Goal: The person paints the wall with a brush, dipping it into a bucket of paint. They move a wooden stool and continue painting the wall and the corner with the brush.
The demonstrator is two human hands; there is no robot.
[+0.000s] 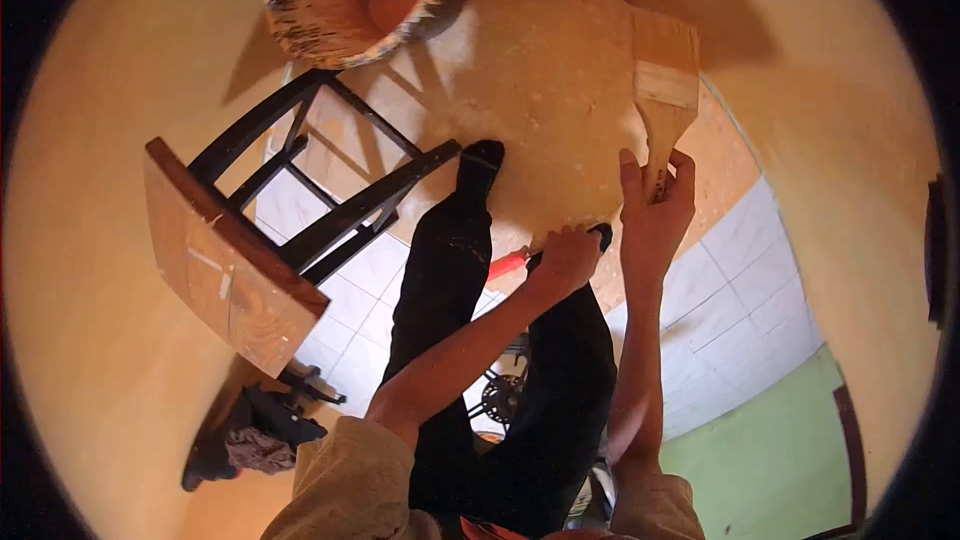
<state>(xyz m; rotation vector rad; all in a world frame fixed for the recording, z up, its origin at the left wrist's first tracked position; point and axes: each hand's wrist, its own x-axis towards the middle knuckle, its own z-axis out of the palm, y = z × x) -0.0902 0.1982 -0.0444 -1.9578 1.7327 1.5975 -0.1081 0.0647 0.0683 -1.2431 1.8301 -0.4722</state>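
Note:
My right hand [657,210] grips a wide flat paintbrush [662,125] by its pale wooden handle, bristles pointing away from me. Lower and to the left, my left hand [568,258] is closed in a fist in front of my right foot. A red stick-like handle [507,265] sticks out from the left side of that fist. The rest of the red-handled object is hidden by the fingers, so its kind does not show.
A paint-splattered bucket [285,25] stands ahead at the upper left. Nearer is a wooden stool [235,265] with black legs. Brown sheeting [545,90] covers part of the white tiled floor [745,270]. Dark items and a crumpled cloth [260,450] lie lower left.

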